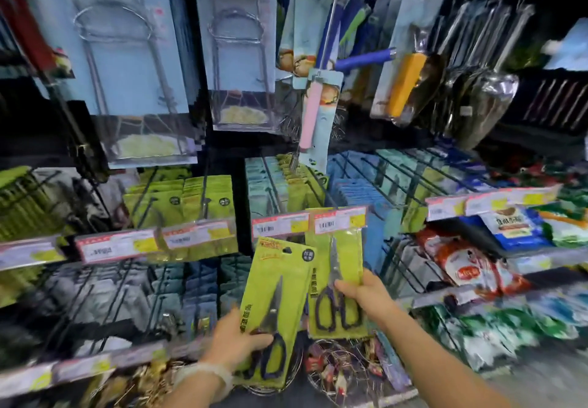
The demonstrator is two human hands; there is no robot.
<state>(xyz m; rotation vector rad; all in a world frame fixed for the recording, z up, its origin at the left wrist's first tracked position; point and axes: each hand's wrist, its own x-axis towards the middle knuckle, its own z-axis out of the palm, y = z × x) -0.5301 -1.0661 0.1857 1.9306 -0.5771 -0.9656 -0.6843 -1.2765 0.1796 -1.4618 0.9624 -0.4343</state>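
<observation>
Overhead, carded kitchen tools (241, 41) hang on the shop rack (201, 41) above scissor packs (276, 280).

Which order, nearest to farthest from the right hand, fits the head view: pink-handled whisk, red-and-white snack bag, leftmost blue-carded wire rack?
1. Red-and-white snack bag, shelved right of the right hand.
2. Pink-handled whisk, hanging above.
3. Leftmost blue-carded wire rack, top left.

The left hand (237, 340) holds the left scissors pack (273, 305) by its lower part, just beside the right scissors pack (337, 283), which the right hand (366, 293) grips. A price tag (339, 220) overlaps the right pack's top. A wire basket (342, 376) lies below both, and ladles (486, 102) hang above right.
</observation>
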